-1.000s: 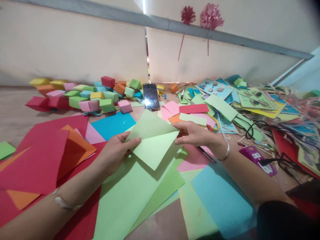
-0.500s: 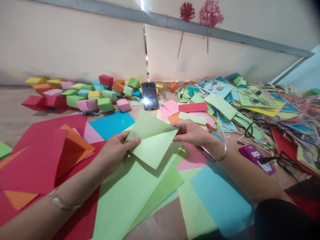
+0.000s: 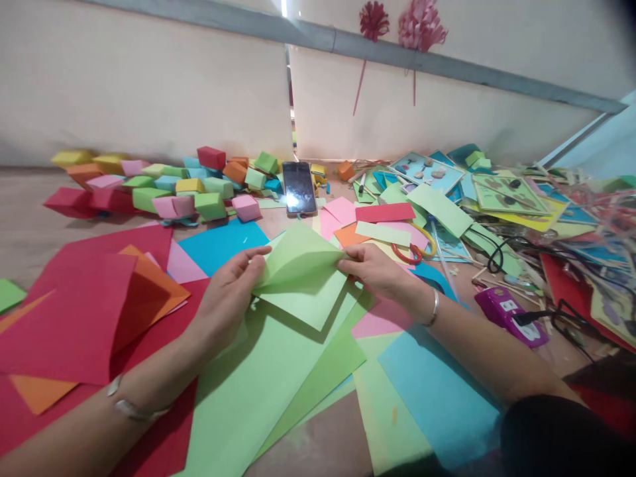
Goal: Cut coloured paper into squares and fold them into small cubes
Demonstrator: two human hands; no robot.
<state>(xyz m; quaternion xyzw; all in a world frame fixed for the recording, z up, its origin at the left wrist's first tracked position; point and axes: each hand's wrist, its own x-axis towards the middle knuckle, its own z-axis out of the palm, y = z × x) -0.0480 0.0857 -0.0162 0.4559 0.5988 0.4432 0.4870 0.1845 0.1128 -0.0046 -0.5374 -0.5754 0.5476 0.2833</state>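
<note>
A light green sheet of paper (image 3: 303,291) is held up between my two hands, with a creased flap curving away from the rest of it. My left hand (image 3: 236,285) pinches its left edge between thumb and fingers. At the right corner, my right hand (image 3: 370,265) grips the paper with thumb and fingertips. Beneath lies a larger light green sheet (image 3: 253,391), partly covered by the held paper and its shadow. Scissors with red and yellow handles (image 3: 422,250) rest just beyond my right hand.
Red sheets (image 3: 74,311) spread at the left; a blue sheet (image 3: 442,391) lies at the right. Many folded paper boxes (image 3: 149,192) line the back left beside a phone (image 3: 299,189). A purple power strip (image 3: 511,315) with cables and paper crafts (image 3: 511,192) crowd the right.
The paper's upper flap has lifted and bowed open along its crease. My left hand has shifted slightly up the left edge, and my right hand has moved a little lower.
</note>
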